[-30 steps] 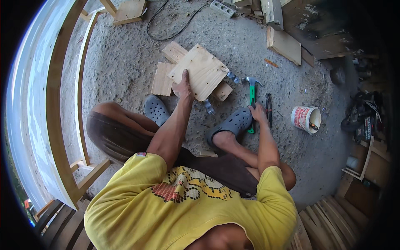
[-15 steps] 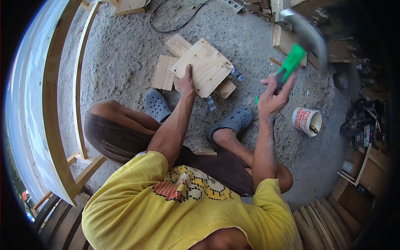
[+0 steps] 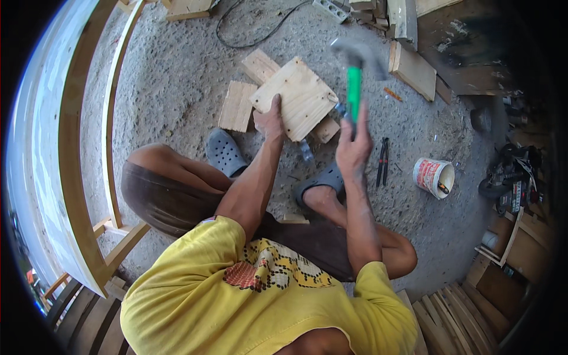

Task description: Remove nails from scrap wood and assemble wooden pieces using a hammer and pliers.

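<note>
Head view shows a square, pale wooden board (image 3: 296,97) lying askew over other pieces of wood on the rough grey ground (image 3: 177,71), ahead of the person's feet. Its top face has wavy grain and small dark spots near the corners, with shiny bluish pieces (image 3: 306,151) jutting from beneath two of them. One wood offcut (image 3: 236,106) lies just beside its left side. The left hand (image 3: 271,121) grips the board's near left edge, thumb flat on top, the other fingers partly hidden. The right hand (image 3: 354,154) is closed round the handle of a claw hammer (image 3: 354,89), green and black with a grey head blurred by motion, held up near the board's right corner. Red print covers the side of a white tub (image 3: 427,171) to the right; inside rests a small dark and orange tool (image 3: 443,188). Dark-handled pliers (image 3: 383,161) lie between tub and right hand. The yellow shirt (image 3: 236,302) carries a dotted red, black and white design.
</note>
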### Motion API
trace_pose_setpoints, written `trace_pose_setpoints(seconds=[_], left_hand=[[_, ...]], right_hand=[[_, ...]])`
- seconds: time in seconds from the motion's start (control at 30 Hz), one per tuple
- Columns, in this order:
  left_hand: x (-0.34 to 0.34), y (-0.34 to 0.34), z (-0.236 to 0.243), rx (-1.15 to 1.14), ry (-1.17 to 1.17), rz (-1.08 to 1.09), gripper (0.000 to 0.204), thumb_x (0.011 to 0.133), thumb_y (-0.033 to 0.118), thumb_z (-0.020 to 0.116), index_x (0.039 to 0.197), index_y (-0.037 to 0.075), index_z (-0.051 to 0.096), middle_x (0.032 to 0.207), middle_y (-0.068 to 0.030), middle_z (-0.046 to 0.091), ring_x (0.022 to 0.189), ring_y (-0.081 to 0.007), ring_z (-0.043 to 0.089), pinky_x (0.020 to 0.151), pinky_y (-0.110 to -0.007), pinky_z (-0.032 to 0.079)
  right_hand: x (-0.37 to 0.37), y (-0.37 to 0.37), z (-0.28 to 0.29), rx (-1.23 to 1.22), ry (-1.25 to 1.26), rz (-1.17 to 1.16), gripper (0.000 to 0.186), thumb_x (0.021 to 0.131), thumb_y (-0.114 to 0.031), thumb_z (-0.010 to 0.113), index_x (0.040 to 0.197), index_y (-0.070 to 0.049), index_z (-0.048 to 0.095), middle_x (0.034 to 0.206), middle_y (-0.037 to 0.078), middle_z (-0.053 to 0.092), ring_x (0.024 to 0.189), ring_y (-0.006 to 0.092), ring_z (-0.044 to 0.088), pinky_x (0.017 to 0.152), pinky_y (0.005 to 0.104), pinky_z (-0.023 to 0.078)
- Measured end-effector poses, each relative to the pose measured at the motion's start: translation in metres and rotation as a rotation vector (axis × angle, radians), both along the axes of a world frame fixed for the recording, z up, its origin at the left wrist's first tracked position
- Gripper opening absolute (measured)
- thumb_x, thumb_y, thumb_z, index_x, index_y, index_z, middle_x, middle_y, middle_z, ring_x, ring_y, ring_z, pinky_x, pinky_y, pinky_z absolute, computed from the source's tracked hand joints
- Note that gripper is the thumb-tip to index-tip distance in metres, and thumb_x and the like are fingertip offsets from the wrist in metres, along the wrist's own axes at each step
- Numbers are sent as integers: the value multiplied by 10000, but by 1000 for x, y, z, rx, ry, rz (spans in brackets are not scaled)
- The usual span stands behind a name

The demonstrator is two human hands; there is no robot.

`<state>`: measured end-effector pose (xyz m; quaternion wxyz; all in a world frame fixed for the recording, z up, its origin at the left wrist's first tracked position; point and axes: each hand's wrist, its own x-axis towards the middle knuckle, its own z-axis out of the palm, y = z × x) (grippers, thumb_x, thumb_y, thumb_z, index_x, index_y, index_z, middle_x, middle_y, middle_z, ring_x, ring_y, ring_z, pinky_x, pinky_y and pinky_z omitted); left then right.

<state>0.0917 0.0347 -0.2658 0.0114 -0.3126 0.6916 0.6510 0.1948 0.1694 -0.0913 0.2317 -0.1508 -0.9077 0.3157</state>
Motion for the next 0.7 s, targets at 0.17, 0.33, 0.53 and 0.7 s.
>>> trace_pose_setpoints(seconds=[0.17, 0.33, 0.53, 0.7], left_hand=[[-1, 1, -7, 10, -51, 30, 812, 727, 495, 945, 1228, -76, 657, 1171, -227, 746, 1078, -336, 724, 954, -427, 561], [-6, 7, -4, 39, -106, 78, 808, 730, 484, 941, 1235, -78, 654, 1187, -241, 740, 1095, -346, 722, 971, -435, 553], [-6, 10, -6, 28, -8, -51, 847, 736, 499, 928, 1257, -102, 639, 1206, -265, 732, 1122, -374, 717, 984, -449, 557], [0, 6, -8, -61, -94, -42, 853, 723, 517, 939, 1236, -98, 647, 1190, -249, 742, 1104, -352, 725, 972, -450, 560]], right_hand=[[-13, 9, 39, -99, 713, -33, 713, 1056, -85, 524, 1632, 12, 117, 908, 118, 581, 613, 151, 579, 559, 299, 517], [5, -1, -55, 262, 262, -16, 550, 1043, -113, 571, 1536, 22, 367, 1258, 337, 654, 1085, 491, 689, 887, 506, 574], [8, 15, -46, -5, -92, -129, 631, 1043, -158, 588, 1611, -22, 347, 1362, 331, 618, 1073, 516, 675, 843, 512, 552], [11, 18, -5, -109, 355, -245, 638, 1057, -153, 561, 1610, 29, 300, 1307, 340, 639, 1035, 497, 695, 861, 493, 550]])
